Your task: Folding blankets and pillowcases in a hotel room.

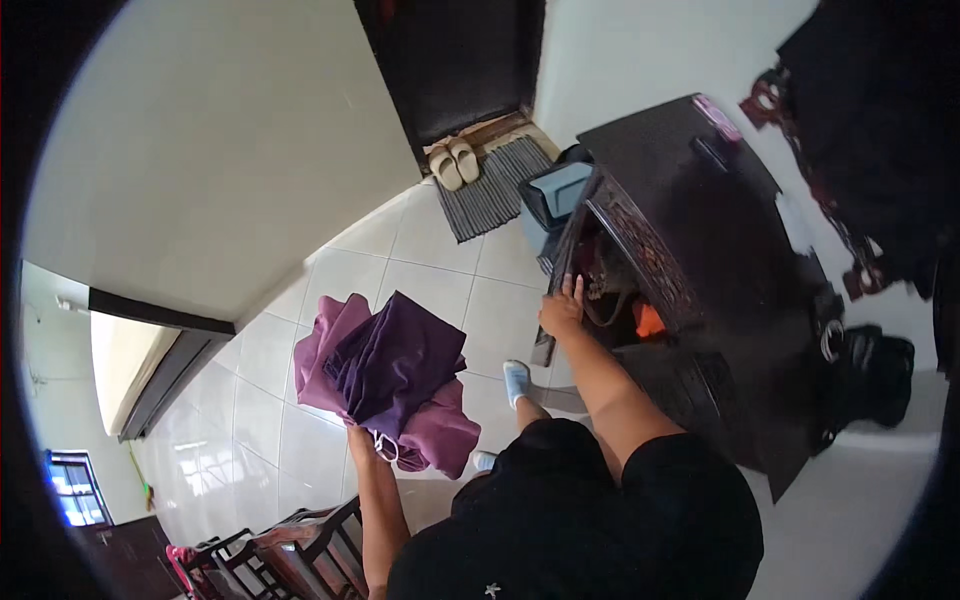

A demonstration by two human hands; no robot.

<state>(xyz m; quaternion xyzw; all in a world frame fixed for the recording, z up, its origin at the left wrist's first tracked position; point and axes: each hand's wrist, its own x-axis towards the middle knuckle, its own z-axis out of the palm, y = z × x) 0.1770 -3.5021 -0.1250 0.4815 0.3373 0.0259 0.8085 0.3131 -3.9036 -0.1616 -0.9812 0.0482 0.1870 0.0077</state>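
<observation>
A bundle of folded cloth, dark purple fabric (401,360) on top of pinkish-mauve fabric (442,435), rests on my left hand (361,442), whose fingers are hidden beneath it. A white cord loop hangs at the bundle's near side. My right hand (562,309) touches the inner side of an open door (546,337) of a dark carved wooden cabinet (712,247), its fingers apart. Inside the cabinet, an orange item (648,321) and other dark things show in shadow.
On the cabinet top lie a pink case (716,118) and a dark slim object (709,154). Beyond the door stands a grey-blue bin (559,196), near a striped mat (491,187) and beige slippers (453,163). Dark wooden chairs (300,551) stand at lower left; a black bag (877,375) is at right.
</observation>
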